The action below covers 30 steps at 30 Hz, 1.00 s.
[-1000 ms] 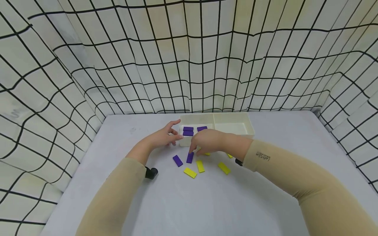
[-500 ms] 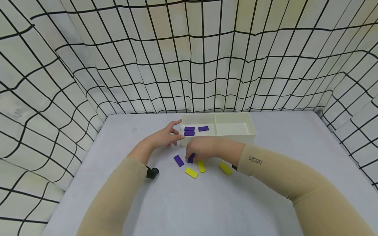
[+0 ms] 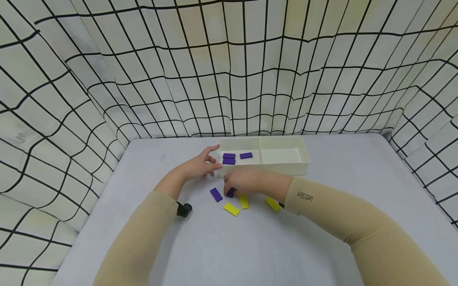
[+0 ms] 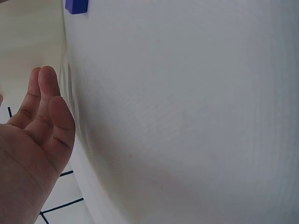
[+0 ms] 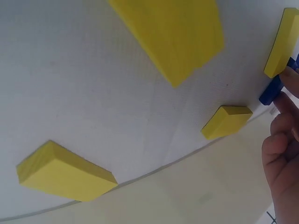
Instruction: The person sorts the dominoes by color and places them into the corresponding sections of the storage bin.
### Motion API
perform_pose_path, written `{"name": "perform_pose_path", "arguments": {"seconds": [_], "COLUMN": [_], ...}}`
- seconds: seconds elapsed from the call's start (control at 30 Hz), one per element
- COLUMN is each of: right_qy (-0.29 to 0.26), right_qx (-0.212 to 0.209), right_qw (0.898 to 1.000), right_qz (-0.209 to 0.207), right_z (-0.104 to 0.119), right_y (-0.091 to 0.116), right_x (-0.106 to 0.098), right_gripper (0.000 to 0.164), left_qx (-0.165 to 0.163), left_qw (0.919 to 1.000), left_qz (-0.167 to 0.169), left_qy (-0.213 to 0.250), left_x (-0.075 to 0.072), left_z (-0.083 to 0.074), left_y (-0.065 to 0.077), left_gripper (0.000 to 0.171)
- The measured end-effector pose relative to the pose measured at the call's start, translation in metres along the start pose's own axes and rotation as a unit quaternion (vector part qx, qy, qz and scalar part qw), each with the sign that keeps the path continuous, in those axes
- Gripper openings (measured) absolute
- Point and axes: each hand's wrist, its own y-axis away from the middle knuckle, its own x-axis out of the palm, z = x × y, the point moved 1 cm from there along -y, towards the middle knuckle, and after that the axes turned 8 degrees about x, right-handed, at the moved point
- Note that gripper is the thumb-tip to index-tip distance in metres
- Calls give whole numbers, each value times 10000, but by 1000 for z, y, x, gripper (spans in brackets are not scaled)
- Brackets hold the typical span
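Observation:
My right hand (image 3: pixel 245 180) pinches a purple block (image 3: pixel 230 193) between thumb and finger, just in front of the white two-compartment box (image 3: pixel 272 169). In the right wrist view that block (image 5: pixel 271 91) looks dark blue, beside a yellow block (image 5: pixel 282 42). My left hand (image 3: pixel 196 166) rests at the box's left end, thumb at the rim and fingers loosely extended. The left wrist view shows the fingers (image 4: pixel 48 88) against the box wall. Several purple blocks (image 3: pixel 246 155) lie in the left compartment; another purple block (image 3: pixel 216 194) lies on the table.
Yellow blocks (image 3: pixel 231 209) lie on the white table (image 3: pixel 229 250), with another yellow block (image 3: pixel 273 204) near my right wrist. More yellow blocks (image 5: pixel 65 175) show in the right wrist view. Black netting (image 3: pixel 245 83) over pale walls surrounds the back and sides.
My right hand has come down and slightly left onto the purple block before the box and now pinches it. The left hand stays at the box's end.

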Motion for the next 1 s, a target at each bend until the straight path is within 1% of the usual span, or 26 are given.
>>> {"name": "perform_pose_path", "arguments": {"seconds": [0.27,0.63,0.83,1.0], "right_qy": [-133,-56,-212,-491], "right_qx": [137,38,263,396], "right_qw": [9998,10000,9994,9979], "right_qz": [35,-27,-77,-151], "right_z": [-2,-4,-8,-10], "right_y": [-1,1,3,9], "right_x": [2,2,0,-7], "right_gripper": [28,27,29,29], "left_qx": [3,-48,-85,-106], "left_qw": [10000,10000,10000,9999], "left_qz": [25,22,47,67], "left_qy": [-4,-28,-21,-5], "left_x": [0,0,0,-1], "left_z": [0,0,0,0], "left_y": [0,0,0,1], "left_gripper": [85,84,84,86]}}
